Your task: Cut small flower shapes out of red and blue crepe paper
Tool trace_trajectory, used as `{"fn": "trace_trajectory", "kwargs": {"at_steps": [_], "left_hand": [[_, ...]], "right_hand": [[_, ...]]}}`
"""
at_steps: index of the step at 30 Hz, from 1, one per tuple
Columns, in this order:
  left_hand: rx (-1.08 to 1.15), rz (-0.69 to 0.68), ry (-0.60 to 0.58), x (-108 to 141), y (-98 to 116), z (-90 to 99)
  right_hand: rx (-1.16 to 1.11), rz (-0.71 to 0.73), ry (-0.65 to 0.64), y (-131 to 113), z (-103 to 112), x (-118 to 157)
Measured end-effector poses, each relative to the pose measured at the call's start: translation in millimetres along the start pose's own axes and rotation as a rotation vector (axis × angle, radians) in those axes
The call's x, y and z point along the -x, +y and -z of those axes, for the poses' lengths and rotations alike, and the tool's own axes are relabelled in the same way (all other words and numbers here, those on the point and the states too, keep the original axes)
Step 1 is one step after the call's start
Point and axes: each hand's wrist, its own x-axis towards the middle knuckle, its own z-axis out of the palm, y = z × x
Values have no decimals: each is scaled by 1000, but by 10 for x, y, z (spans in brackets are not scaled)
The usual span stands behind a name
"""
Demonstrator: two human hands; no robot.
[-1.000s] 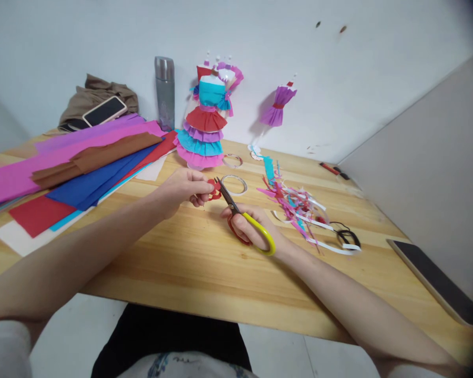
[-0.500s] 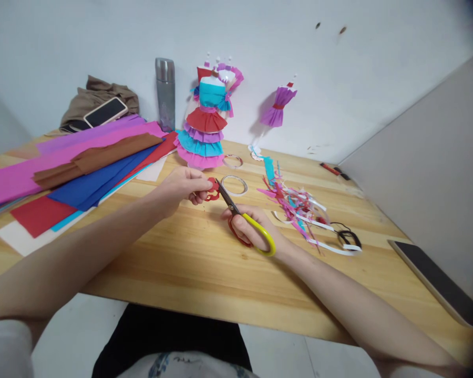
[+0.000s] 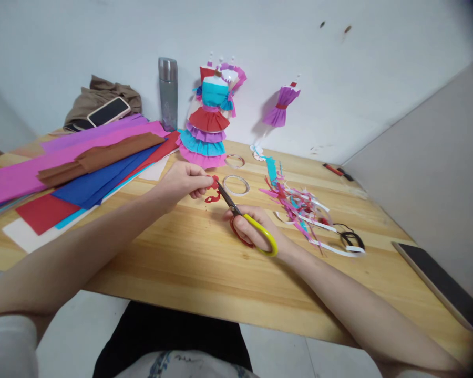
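Note:
Near the middle of the wooden table, my left hand (image 3: 188, 182) pinches a small red paper piece (image 3: 213, 182) with a rounded, scalloped edge. My right hand (image 3: 256, 227) holds scissors (image 3: 260, 231) with one yellow and one red handle loop. Their dark blades look nearly closed, and the tips touch or nearly touch the red piece. Just below the piece is a curled red paper strip (image 3: 213, 198); whether it is still joined cannot be made out. Two tape rings lie beyond the hands, the nearer one (image 3: 236, 192) close to the blades.
Coloured crepe sheets (image 3: 102, 152) cover the table's left side, with a phone (image 3: 109, 111) on brown cloth and a bottle (image 3: 168, 94) behind. Dressed forms (image 3: 207, 121) and a purple-dressed one (image 3: 283, 107) stand at the back. Paper scraps (image 3: 299, 205) and a dark tablet-like object (image 3: 437, 278) are on the right.
The red strip now hangs or lies lower, apart from the fingers, and the rounded red piece shows more fully. The whole view has shifted slightly.

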Motion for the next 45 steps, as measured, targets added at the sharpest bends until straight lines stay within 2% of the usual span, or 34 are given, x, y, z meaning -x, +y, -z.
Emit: {"fn": "trace_trajectory", "kwargs": {"at_steps": [20, 31, 38, 41, 45], "left_hand": [[-4, 27, 13, -26, 12, 4], [33, 73, -4, -63, -26, 32], [86, 29, -6, -111, -83, 74], [117, 7, -7, -143, -138, 95], [197, -4, -32, -169, -224, 97]], "right_hand": [[194, -53, -4, -154, 11, 0], [232, -72, 4, -150, 39, -26], [216, -113, -30, -120, 104, -44], [353, -107, -53, -95, 160, -80], [739, -114, -69, -140, 180, -118]]}}
